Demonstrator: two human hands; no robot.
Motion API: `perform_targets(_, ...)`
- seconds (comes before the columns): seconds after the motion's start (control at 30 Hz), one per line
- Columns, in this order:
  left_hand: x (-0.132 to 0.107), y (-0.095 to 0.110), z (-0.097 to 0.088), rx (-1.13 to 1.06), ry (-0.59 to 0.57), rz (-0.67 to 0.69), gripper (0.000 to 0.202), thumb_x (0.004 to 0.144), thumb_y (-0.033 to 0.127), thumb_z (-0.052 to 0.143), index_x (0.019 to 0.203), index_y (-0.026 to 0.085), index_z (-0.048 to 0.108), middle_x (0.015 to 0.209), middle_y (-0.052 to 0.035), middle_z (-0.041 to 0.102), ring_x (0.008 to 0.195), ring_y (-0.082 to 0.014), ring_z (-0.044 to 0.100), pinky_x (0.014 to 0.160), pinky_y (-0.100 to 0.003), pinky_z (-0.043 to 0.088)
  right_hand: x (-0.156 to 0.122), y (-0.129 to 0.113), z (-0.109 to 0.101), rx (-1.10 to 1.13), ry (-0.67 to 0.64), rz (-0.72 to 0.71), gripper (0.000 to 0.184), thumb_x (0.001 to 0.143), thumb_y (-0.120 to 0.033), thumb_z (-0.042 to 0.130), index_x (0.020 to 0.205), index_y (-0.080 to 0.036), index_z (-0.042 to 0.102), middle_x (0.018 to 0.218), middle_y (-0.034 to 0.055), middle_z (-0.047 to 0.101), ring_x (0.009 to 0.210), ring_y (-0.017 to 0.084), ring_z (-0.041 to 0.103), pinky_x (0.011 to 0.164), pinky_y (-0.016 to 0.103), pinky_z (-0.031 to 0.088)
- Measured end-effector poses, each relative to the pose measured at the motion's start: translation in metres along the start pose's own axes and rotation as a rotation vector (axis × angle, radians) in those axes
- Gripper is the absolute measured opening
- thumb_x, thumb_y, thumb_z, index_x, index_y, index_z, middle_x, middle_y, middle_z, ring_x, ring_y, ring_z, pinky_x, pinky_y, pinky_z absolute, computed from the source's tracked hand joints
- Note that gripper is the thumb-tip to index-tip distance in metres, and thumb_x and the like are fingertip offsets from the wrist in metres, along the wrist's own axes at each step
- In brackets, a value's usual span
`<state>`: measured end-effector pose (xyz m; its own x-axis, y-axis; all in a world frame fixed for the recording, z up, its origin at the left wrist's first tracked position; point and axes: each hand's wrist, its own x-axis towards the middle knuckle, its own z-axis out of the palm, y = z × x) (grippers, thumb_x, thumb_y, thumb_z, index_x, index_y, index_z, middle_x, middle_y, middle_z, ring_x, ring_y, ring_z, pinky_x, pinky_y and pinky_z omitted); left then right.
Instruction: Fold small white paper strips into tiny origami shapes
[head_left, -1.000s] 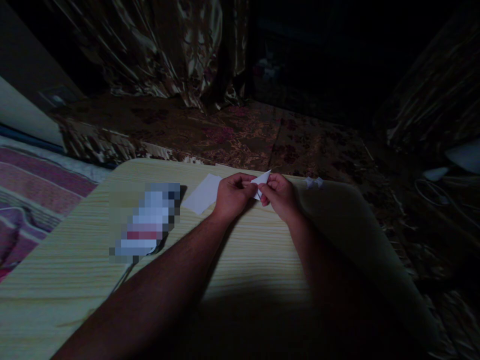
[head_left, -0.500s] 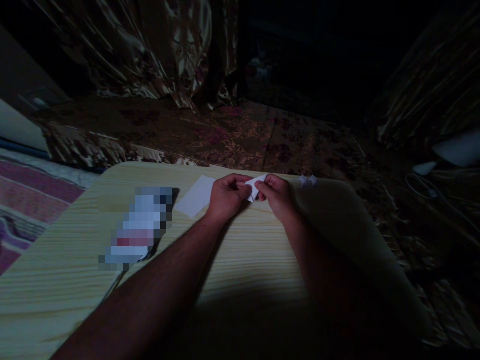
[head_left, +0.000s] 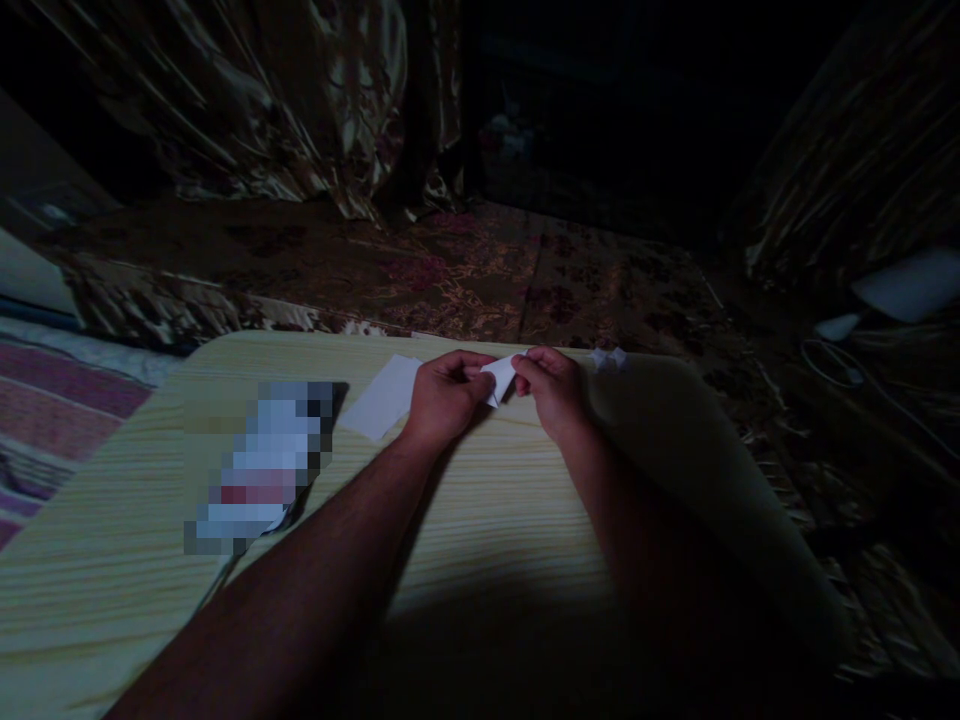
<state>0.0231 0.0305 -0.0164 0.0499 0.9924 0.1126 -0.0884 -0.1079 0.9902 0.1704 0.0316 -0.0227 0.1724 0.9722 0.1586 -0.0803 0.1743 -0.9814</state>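
Observation:
A small folded piece of white paper (head_left: pixel 498 379) is held between my two hands above the far part of the table. My left hand (head_left: pixel 448 393) pinches its left side, thumb on top and fingers behind. At the paper's upper right corner, my right hand (head_left: pixel 550 385) grips it between thumb and bent fingers. A dark crease or edge shows at the paper's lower tip. Just left of my left hand, white paper sheets (head_left: pixel 379 398) lie flat on the table.
The pale wood-grain table (head_left: pixel 480 560) has rounded corners. A blurred-out device (head_left: pixel 270 460) with a cable lies on its left. Small white folded pieces (head_left: pixel 608 360) sit near the far edge. Behind hang patterned curtains (head_left: pixel 337 110); a white lamp-like object (head_left: pixel 911 285) stands at right.
My right thumb has slid up and right along the paper toward its upper corner, baring more of it. The whole view has shifted slightly.

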Motion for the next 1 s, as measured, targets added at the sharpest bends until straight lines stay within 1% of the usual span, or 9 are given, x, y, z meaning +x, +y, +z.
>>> perform_targets(0.3, -0.0010, 0.0027, 0.0005, 0.013, -0.009, -0.011, 0.026, 0.063, 0.023, 0.073, 0.087, 0.013, 0.072, 0.066, -0.0025, 0.068, 0.051, -0.0100, 0.056, 0.048, -0.019, 0.042, 0.0039, 0.0056, -0.0025, 0.145, 0.017, -0.038, 0.017, 0.073, -0.032, 0.068, 0.070, -0.019, 0.057, 0.050, -0.0061, 0.052, 0.045, 0.007, 0.045, 0.046, 0.022, 0.035)
perform_targets(0.47, 0.0008, -0.0006, -0.0009, 0.015, -0.001, -0.014, 0.027, 0.062, 0.024, 0.074, 0.087, 0.012, 0.072, 0.068, -0.0034, 0.068, 0.052, -0.0102, 0.056, 0.049, -0.020, 0.043, 0.0070, 0.0057, -0.0036, 0.235, 0.099, -0.019, 0.015, 0.074, -0.031, 0.063, 0.070, -0.019, 0.055, 0.061, -0.0030, 0.059, 0.046, 0.007, 0.047, 0.044, 0.022, 0.036)
perform_targets(0.53, 0.0014, -0.0014, -0.0012, 0.005, 0.012, -0.009, 0.028, 0.062, 0.024, 0.074, 0.088, 0.012, 0.072, 0.068, -0.0035, 0.068, 0.053, -0.0101, 0.056, 0.050, -0.020, 0.043, 0.0060, 0.0036, -0.0028, 0.213, 0.086, 0.012, 0.016, 0.075, -0.033, 0.063, 0.074, -0.019, 0.057, 0.063, -0.0025, 0.059, 0.048, 0.008, 0.049, 0.044, 0.022, 0.038)
perform_targets(0.63, 0.0014, -0.0008, -0.0009, -0.023, 0.019, -0.008, 0.029, 0.061, 0.024, 0.075, 0.087, 0.013, 0.072, 0.068, -0.0031, 0.068, 0.054, -0.0102, 0.056, 0.052, -0.021, 0.044, 0.0023, -0.0003, -0.0007, 0.112, 0.001, 0.056, 0.022, 0.074, -0.038, 0.065, 0.081, -0.018, 0.061, 0.060, -0.0032, 0.058, 0.050, 0.009, 0.051, 0.046, 0.021, 0.040)
perform_targets(0.7, 0.0010, 0.0001, -0.0005, -0.037, 0.017, -0.010, 0.029, 0.060, 0.025, 0.075, 0.087, 0.012, 0.072, 0.069, -0.0034, 0.068, 0.054, -0.0106, 0.057, 0.053, -0.021, 0.044, 0.0000, -0.0019, 0.0005, 0.043, -0.042, 0.064, 0.022, 0.072, -0.038, 0.067, 0.078, -0.018, 0.061, 0.056, -0.0034, 0.057, 0.050, 0.009, 0.051, 0.047, 0.021, 0.040)
perform_targets(0.8, 0.0004, 0.0009, 0.0000, -0.030, 0.009, -0.014, 0.030, 0.061, 0.026, 0.075, 0.088, 0.012, 0.072, 0.069, -0.0037, 0.068, 0.054, -0.0106, 0.057, 0.052, -0.021, 0.044, -0.0014, -0.0020, 0.0010, 0.003, -0.025, 0.045, 0.021, 0.072, -0.036, 0.067, 0.070, -0.017, 0.058, 0.052, -0.0036, 0.056, 0.047, 0.008, 0.049, 0.047, 0.021, 0.039)
perform_targets(1.0, 0.0004, 0.0002, -0.0001, -0.034, 0.012, -0.028, 0.033, 0.060, 0.028, 0.076, 0.090, 0.013, 0.072, 0.067, -0.0023, 0.067, 0.052, -0.0102, 0.055, 0.050, -0.021, 0.043, -0.0007, 0.0001, 0.0001, -0.002, 0.008, 0.007, 0.021, 0.073, -0.036, 0.066, 0.067, -0.019, 0.055, 0.048, -0.0049, 0.054, 0.046, 0.008, 0.048, 0.048, 0.022, 0.037)
